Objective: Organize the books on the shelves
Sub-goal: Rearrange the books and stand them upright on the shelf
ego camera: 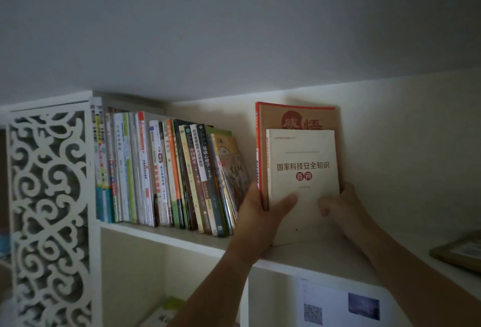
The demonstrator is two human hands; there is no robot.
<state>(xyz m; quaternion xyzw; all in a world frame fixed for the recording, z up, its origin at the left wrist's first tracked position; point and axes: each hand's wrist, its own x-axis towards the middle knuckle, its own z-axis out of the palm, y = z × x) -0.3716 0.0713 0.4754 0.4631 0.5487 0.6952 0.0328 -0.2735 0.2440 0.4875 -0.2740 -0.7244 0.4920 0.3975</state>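
Two books stand upright, covers facing me, on the top shelf (307, 256). A cream book (303, 170) with red characters is in front. Behind it rises a taller brown book (294, 117) with a red edge. My left hand (263, 212) grips their left edges, thumb across the cream cover. My right hand (341, 204) holds the right edge low down, fingers curled round it. A row of books (166, 170) fills the shelf's left part, its last ones leaning left.
A white carved fretwork panel (49, 217) closes the shelf's left end. A framed picture (458, 251) lies flat at the far right. Below the shelf are compartments, one holding a book (166, 311), another a printed sheet (338, 303).
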